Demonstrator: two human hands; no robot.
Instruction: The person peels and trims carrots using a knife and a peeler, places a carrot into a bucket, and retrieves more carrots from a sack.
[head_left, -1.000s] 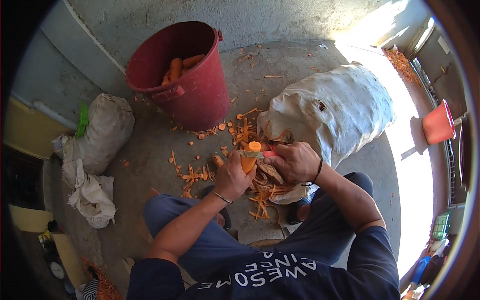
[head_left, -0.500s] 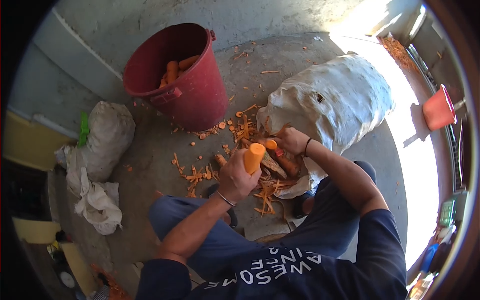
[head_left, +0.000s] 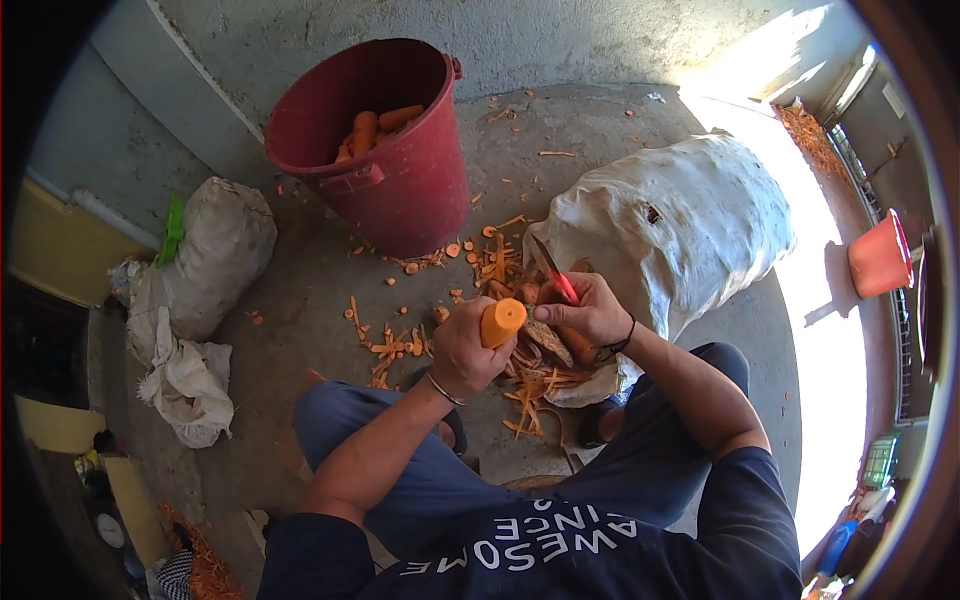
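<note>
My left hand [head_left: 466, 350] is wrapped round a peeled carrot [head_left: 503, 322], its flat cut end facing up. Close beside it, my right hand [head_left: 592, 312] grips a knife [head_left: 563, 287] with a red handle, the narrow blade pointing up and away from me. The blade stands apart from the carrot. Below and between the hands lies a heap of carrot peelings [head_left: 532, 388] with unpeeled carrots, at the mouth of a large white sack [head_left: 690, 215]. My hands hide part of this heap.
A dark red bucket [head_left: 425, 185] holding peeled carrots [head_left: 365, 130] stands at the back. Cut carrot ends and scraps lie on the concrete floor before it. At left is a smaller filled sack [head_left: 222, 250]; a light red bucket [head_left: 878, 260] sits far right in sunlight.
A round slice of carrot by my right fingers is gone from there. My right hand has turned, so the knife blade now shows, pointing up. The carrot stays in my left hand; the view has shifted slightly.
</note>
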